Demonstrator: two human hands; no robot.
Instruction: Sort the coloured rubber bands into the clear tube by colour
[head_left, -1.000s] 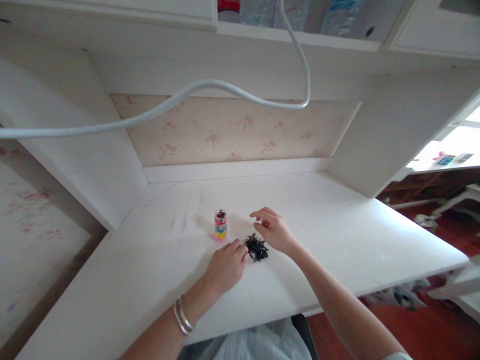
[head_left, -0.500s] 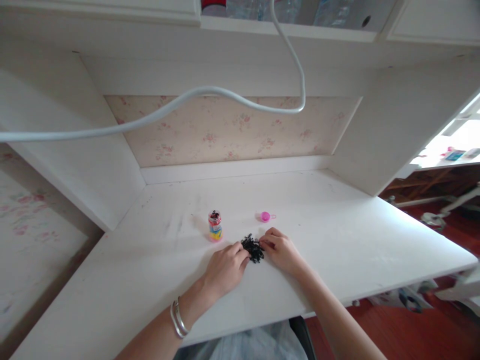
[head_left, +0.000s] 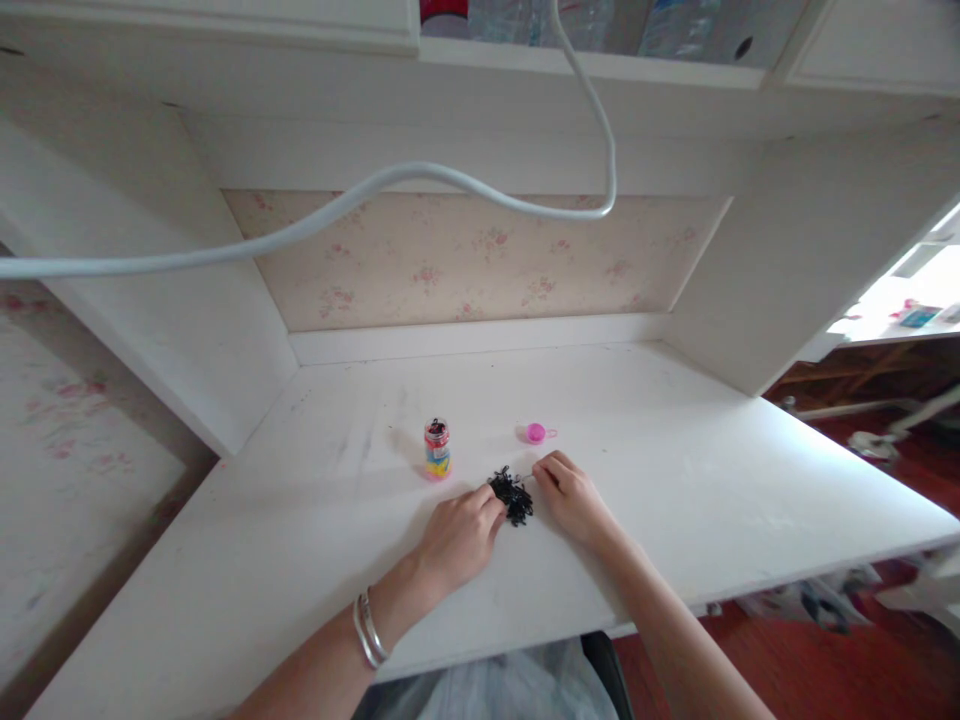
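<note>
A heap of small black hair elastics [head_left: 513,497] lies on the white desk between my hands. My left hand [head_left: 461,530] is closed at the heap's left edge, fingers and thumb gripping some of the elastics. At the right, my right hand [head_left: 574,500] pinches what looks like a single hair elastic, drawn out as a thin line from the heap. A small clear jar [head_left: 438,450] stands upright behind my left hand, with coloured contents and dark bands at its mouth. Behind the heap rests a pink lid [head_left: 535,433] with a loop.
The white desk [head_left: 337,560] has a side panel at each end and a floral back wall [head_left: 450,270]. A white cable [head_left: 420,175] hangs across the view above the desk. Plastic bottles [head_left: 585,22] sit in the overhead shelf.
My right hand has moved slightly right, away from the heap, drawing a thin elastic out. My left hand stays at the heap's left edge. The view has shifted a little.
</note>
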